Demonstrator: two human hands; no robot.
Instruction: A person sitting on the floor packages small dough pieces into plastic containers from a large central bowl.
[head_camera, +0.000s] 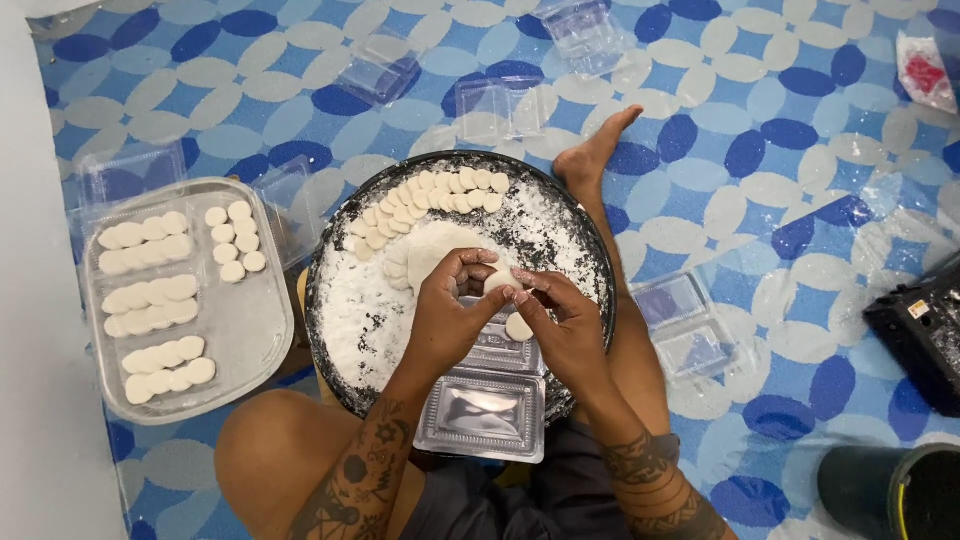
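Hands (455, 305) (560, 320) — two, one dough disc (499, 281)

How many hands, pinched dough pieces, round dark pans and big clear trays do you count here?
Hands: 2 (left hand, right hand)
Dough piece pinched by both hands' fingers: 1
Round dark pan: 1
Big clear tray: 1
Total: 5
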